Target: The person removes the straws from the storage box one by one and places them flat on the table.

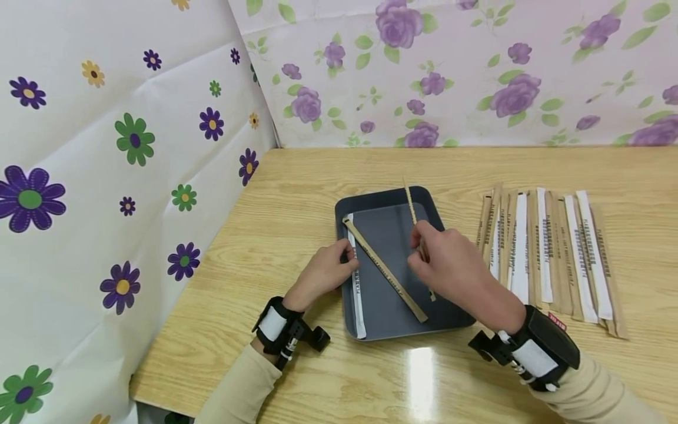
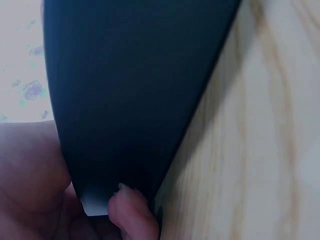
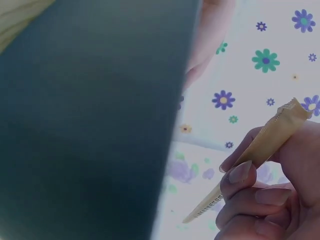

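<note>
A dark grey tray [image 1: 378, 206] lies on the table between the hands. My left hand [image 1: 328, 268] grips its left rim; in the left wrist view, fingers [image 2: 132, 215] curl at the wall. Over the tray's right side, my right hand [image 1: 450, 259] pinches a slim brown paper packet [image 1: 409, 203], its long end pointing away from me. The right wrist view shows the packet's flat, zigzag-cut end [image 3: 287, 120] sticking out above the fingers. Inside the tray, another brown packet [image 1: 389, 274] slants across, its far end over a white packet [image 1: 359, 306] along the left wall.
To the right of the tray, several brown and white printed paper packets [image 1: 521, 247] lie side by side in a row. Flowered sheets [image 1: 339, 76] hang behind and to the left of the wooden table [image 1: 233, 259]. A small red tag [image 1: 557, 320] shows near the right wrist.
</note>
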The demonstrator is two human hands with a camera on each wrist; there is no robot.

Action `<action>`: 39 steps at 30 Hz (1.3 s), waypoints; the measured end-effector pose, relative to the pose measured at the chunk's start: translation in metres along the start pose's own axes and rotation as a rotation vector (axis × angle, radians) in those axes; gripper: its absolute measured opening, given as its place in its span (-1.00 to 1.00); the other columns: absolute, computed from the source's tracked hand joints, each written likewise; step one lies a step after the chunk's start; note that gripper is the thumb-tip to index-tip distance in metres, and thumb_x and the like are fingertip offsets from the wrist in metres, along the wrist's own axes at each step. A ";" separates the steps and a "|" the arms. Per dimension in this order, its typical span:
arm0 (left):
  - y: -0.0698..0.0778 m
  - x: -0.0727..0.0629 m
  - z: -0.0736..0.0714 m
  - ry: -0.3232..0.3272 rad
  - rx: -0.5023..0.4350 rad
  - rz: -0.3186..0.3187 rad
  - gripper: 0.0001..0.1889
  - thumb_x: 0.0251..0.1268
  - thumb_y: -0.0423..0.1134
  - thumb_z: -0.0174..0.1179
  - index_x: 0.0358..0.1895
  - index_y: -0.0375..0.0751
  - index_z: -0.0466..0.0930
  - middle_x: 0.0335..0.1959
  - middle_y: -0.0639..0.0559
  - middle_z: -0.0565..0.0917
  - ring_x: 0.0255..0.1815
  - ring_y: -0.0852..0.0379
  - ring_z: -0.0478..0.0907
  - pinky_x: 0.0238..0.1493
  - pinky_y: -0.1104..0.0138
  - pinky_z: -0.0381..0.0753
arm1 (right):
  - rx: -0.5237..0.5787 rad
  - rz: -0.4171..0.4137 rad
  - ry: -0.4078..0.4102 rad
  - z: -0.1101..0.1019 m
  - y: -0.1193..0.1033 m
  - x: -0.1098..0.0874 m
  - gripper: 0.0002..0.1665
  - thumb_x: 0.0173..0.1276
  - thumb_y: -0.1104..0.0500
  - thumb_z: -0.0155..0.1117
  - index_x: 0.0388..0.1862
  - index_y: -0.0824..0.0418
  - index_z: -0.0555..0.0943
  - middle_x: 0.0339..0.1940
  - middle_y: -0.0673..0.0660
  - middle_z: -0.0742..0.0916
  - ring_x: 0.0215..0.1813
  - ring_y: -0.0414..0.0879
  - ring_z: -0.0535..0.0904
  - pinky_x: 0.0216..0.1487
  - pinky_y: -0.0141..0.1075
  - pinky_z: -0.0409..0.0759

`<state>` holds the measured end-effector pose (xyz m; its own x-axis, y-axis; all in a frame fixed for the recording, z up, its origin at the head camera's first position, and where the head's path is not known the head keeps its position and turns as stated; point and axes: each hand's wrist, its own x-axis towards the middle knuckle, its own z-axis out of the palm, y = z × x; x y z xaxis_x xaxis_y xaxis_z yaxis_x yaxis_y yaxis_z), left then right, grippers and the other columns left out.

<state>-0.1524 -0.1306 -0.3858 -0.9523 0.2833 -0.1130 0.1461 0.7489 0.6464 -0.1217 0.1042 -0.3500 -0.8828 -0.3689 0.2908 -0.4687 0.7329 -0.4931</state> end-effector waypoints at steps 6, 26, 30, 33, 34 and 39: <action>0.001 0.000 0.000 -0.003 0.002 -0.001 -0.94 0.36 -0.28 0.07 -0.27 -0.17 0.43 -0.66 0.04 0.43 -0.76 0.15 0.35 -0.67 0.36 0.36 | -0.034 0.041 -0.001 -0.004 0.011 -0.003 -0.89 0.28 0.30 0.11 -0.21 0.23 0.46 -0.72 -0.04 0.43 -0.76 -0.19 0.26 -0.69 -0.34 0.18; 0.001 0.001 0.000 0.006 0.020 0.005 -0.94 0.35 -0.27 0.08 -0.27 -0.17 0.43 -0.64 0.06 0.42 -0.71 0.16 0.32 -0.65 0.38 0.31 | -0.061 0.152 0.014 -0.019 0.042 -0.019 -0.88 0.30 0.25 0.15 -0.22 0.24 0.47 -0.76 -0.01 0.42 -0.77 -0.15 0.26 -0.71 -0.32 0.15; 0.001 0.000 0.000 -0.001 0.014 0.006 -0.93 0.35 -0.27 0.08 -0.27 -0.17 0.43 -0.68 0.07 0.40 -0.73 0.16 0.32 -0.65 0.38 0.31 | -0.070 0.166 0.024 -0.020 0.049 -0.022 -0.90 0.29 0.25 0.12 -0.24 0.24 0.45 -0.77 -0.01 0.42 -0.78 -0.15 0.27 -0.73 -0.33 0.16; 0.001 0.000 0.000 -0.001 0.009 0.010 -0.94 0.35 -0.27 0.08 -0.27 -0.17 0.43 -0.68 0.07 0.39 -0.73 0.16 0.32 -0.66 0.38 0.31 | -0.086 0.169 0.047 -0.021 0.055 -0.024 -0.92 0.28 0.26 0.10 -0.27 0.25 0.44 -0.78 -0.01 0.41 -0.78 -0.16 0.26 -0.74 -0.34 0.14; 0.001 0.000 0.000 -0.001 0.009 0.011 -0.94 0.35 -0.27 0.08 -0.27 -0.17 0.43 -0.68 0.08 0.39 -0.73 0.17 0.32 -0.66 0.38 0.31 | -0.093 0.170 0.057 -0.021 0.057 -0.025 -0.92 0.27 0.27 0.09 -0.27 0.25 0.44 -0.79 -0.01 0.40 -0.78 -0.15 0.25 -0.75 -0.34 0.13; 0.000 -0.001 0.000 0.006 0.008 0.012 -0.94 0.34 -0.27 0.08 -0.28 -0.17 0.42 -0.69 0.08 0.39 -0.74 0.17 0.32 -0.66 0.38 0.31 | -0.118 0.211 0.078 -0.022 0.064 -0.027 -0.93 0.24 0.27 0.05 -0.29 0.25 0.43 -0.79 0.00 0.40 -0.77 -0.14 0.26 -0.76 -0.34 0.12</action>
<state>-0.1519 -0.1307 -0.3854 -0.9519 0.2893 -0.1006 0.1600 0.7500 0.6418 -0.1273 0.1742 -0.3712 -0.9534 -0.1592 0.2563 -0.2638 0.8521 -0.4520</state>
